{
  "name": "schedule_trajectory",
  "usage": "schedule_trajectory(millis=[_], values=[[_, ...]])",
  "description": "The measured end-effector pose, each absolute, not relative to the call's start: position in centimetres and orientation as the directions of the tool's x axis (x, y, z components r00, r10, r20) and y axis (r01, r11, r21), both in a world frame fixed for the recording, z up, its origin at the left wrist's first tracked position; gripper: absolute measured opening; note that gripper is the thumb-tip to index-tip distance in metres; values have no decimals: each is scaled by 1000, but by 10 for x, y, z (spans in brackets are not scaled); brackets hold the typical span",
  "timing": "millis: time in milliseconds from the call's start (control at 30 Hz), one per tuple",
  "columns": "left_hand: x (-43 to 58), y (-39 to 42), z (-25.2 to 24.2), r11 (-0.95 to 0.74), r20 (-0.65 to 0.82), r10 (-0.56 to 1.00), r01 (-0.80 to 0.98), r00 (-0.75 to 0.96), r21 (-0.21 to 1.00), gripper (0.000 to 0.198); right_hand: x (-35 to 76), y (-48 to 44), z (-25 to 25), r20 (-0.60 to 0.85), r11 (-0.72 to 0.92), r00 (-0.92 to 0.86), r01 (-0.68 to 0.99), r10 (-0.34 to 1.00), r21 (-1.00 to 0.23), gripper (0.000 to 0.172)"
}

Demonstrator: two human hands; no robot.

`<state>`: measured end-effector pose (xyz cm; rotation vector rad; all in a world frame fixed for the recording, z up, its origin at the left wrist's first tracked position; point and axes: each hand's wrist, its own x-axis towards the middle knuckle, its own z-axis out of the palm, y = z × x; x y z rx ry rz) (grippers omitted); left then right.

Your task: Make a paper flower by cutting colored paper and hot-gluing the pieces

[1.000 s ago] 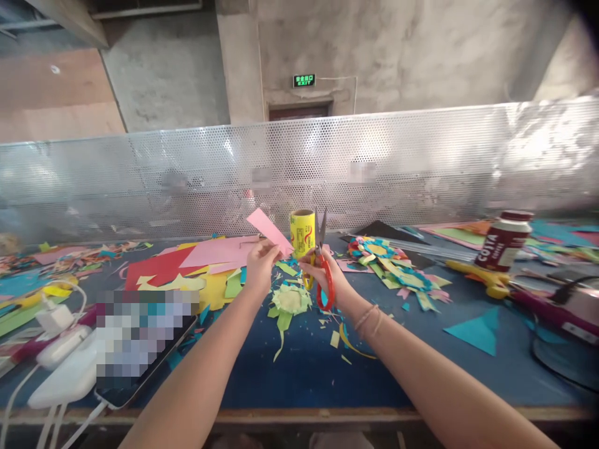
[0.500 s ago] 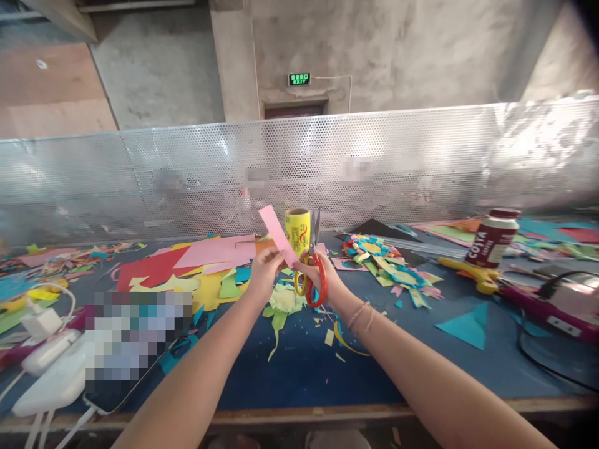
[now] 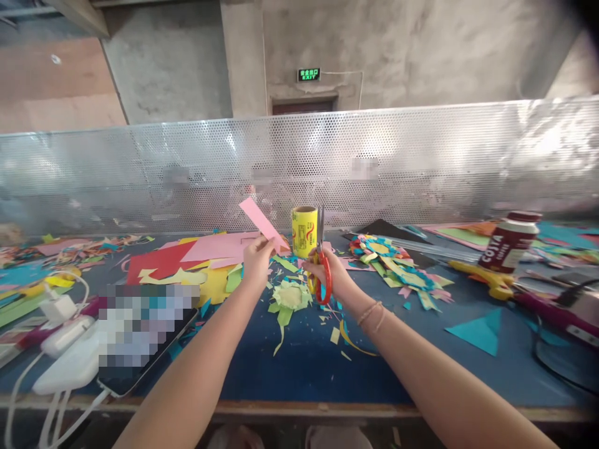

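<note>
Pinched in my left hand is a pink paper strip, raised and slanting up to the left. My right hand grips a pair of scissors with red and yellow handles, its blades pointing upward and looking nearly closed. The strip and the scissors are apart. Just behind my hands stands a yellow tape roll on end. Below, between my forearms, lies a pale green paper flower with a hanging leaf strip.
Coloured paper sheets cover the left middle. A phone and white power bank with cables lie front left. To the right are a paper-flower garland, a brown bottle, yellow-handled scissors and a teal paper triangle. A perforated metal screen stands behind.
My hands have moved apart. The left carries the pink strip leftward, away from the scissors in my right hand. The camera view has shifted slightly.
</note>
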<state>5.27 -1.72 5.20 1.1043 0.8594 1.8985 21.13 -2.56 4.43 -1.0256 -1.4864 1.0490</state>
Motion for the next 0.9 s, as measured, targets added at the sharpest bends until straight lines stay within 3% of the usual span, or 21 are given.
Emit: schedule_trajectory(millis=[67, 167, 233, 300, 433, 600, 900], values=[[47, -15, 54, -475, 366, 856, -275, -366, 836, 19, 219, -20, 43, 277, 308, -141, 299, 950, -903, 33], [42, -12, 54, -467, 348, 855, -279, -385, 839, 15, 232, -17, 43, 376, 385, -157, 635, 913, -669, 27], [40, -11, 54, -471, 349, 851, -275, -392, 838, 13, 238, -18, 45, 437, 431, -199, 728, 877, -534, 29], [39, -10, 54, -473, 350, 851, -280, -391, 836, 16, 239, -20, 47, 430, 446, -227, 726, 874, -523, 31], [39, -10, 55, -464, 320, 854, -325, -410, 824, 27, 233, -26, 54, 315, 455, -330, 604, 890, -655, 36], [43, -14, 57, -467, 331, 860, -341, -388, 816, 25, 224, -39, 58, 275, 526, -498, 480, 822, -702, 42], [48, -17, 57, -473, 380, 869, -310, -317, 824, 20, 221, -45, 57, 211, 454, -510, 414, 834, -789, 42]])
